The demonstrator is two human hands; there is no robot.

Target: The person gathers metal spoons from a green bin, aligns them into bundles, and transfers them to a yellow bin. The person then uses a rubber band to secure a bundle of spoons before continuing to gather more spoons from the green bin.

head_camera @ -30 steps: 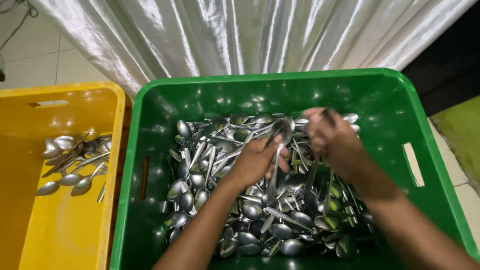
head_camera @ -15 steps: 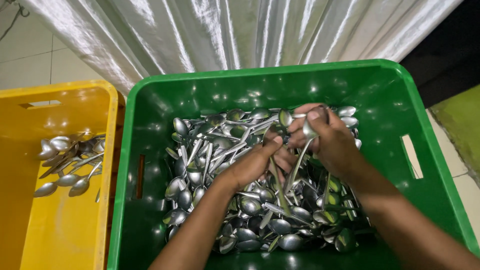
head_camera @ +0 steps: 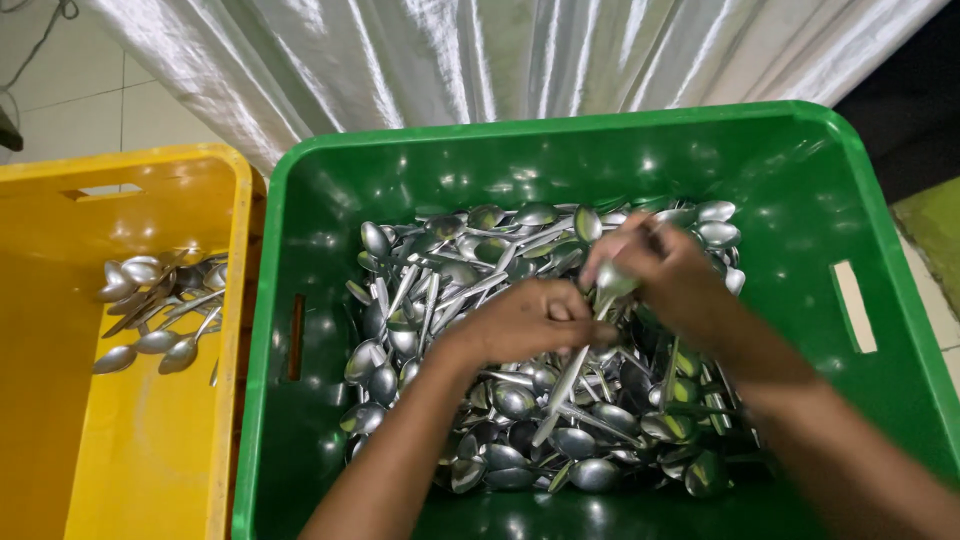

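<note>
A big green plastic crate (head_camera: 330, 230) holds a heap of several steel spoons (head_camera: 440, 290). Both my hands are over the heap. My left hand (head_camera: 525, 320) is closed around the handles of a few spoons that hang down toward the pile. My right hand (head_camera: 665, 270) meets it from the right and pinches the bowl end of a spoon (head_camera: 610, 285) between its fingers. The two hands touch at the spoon.
A yellow crate (head_camera: 150, 460) stands to the left of the green one, with several spoons (head_camera: 160, 310) lying at its upper part. A shiny white cloth (head_camera: 450, 60) hangs behind both crates. Tiled floor shows at the top left.
My hands have come together over the heap, and the spoons in them have shifted from upright to hanging down. The camera has tipped slightly, so the crates sit lower in view.
</note>
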